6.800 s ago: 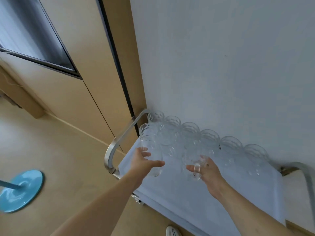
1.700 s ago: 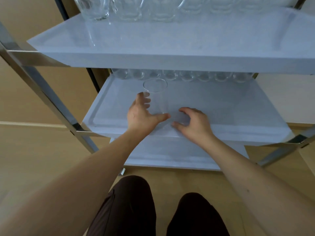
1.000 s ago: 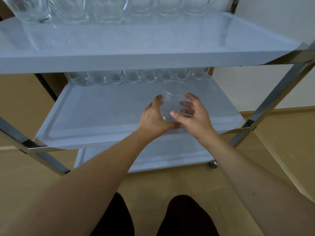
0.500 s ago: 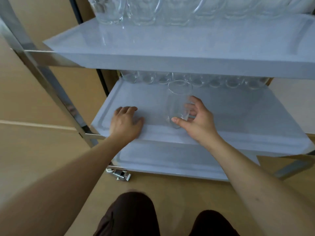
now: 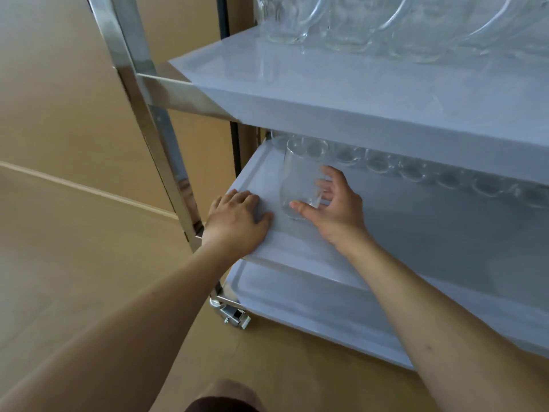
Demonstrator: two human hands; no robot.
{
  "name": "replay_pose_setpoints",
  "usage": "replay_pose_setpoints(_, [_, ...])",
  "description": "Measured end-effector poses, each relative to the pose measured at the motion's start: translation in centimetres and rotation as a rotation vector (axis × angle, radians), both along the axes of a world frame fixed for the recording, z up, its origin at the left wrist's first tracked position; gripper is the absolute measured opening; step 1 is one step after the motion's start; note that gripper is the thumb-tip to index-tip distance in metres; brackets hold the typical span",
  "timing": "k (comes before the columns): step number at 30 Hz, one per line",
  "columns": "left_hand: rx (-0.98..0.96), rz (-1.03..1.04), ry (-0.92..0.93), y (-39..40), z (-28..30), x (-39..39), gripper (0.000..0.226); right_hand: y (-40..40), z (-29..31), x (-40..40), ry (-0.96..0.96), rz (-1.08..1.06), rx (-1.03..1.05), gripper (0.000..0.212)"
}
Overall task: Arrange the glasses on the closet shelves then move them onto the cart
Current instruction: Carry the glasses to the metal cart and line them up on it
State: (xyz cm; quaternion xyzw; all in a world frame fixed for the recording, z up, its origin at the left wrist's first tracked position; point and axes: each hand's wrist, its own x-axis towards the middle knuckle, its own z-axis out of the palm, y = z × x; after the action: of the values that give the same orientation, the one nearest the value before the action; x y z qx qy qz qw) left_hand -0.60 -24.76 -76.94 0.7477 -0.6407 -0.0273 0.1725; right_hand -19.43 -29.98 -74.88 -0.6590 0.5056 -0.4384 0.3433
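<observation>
- Here, head view: my right hand (image 5: 335,208) holds a clear glass (image 5: 300,181), thumb across its front low down, fingers curved round the far side; glass upright on the cart's middle shelf (image 5: 430,233), near the left front corner.
- My left hand (image 5: 237,217) lies flat, palm down, fingers relaxed and together, on the same shelf's front-left edge, just beside the glass, holding nothing.
- Row of glasses (image 5: 416,171) along the back of the middle shelf; their tops are hidden by the top shelf (image 5: 341,93).
- More glasses (image 5: 341,22) on the top shelf, cut off by the frame's upper edge; count unclear.
- Bottom shelf (image 5: 312,295) partly hidden by my right forearm.
- Chrome post (image 5: 142,99) at left, a caster (image 5: 234,316) below; tan floor (image 5: 74,263), beige wall.
</observation>
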Motion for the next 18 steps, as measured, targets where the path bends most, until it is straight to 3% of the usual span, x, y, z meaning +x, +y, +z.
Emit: replay_pose_setpoints(18, [-0.11,-0.032,-0.008,-0.8,-1.5,0.7,0.048,-9.5,-0.2,8.1,0.105,0.014,-0.117,0.079])
